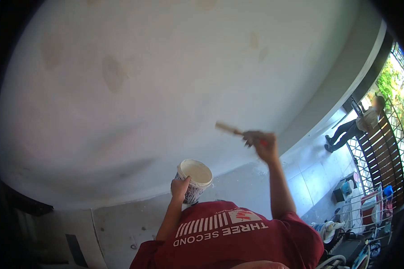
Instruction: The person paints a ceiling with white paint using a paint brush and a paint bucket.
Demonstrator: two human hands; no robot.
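Note:
My left hand (179, 187) grips the rim of a paint bucket (195, 190), thumb over the edge. The bucket is tilted, its outside streaked with white, and pale paint shows inside. My right hand (262, 143) is closed around the handle of a paintbrush (227, 128), raised to the right of the bucket. Pale bristles point left toward the wall, slightly smeared by motion. Before me stretches a broad white wall (175, 89), marked with several faint beige patches.
Grey floor tiles (116, 228) run along the wall's base. At the far right a person (368, 121) stands near a slatted wooden gate (381, 143). A metal rack (368, 206), small buckets and tangled gear crowd the lower right. A dark object (27, 199) sits at the left edge.

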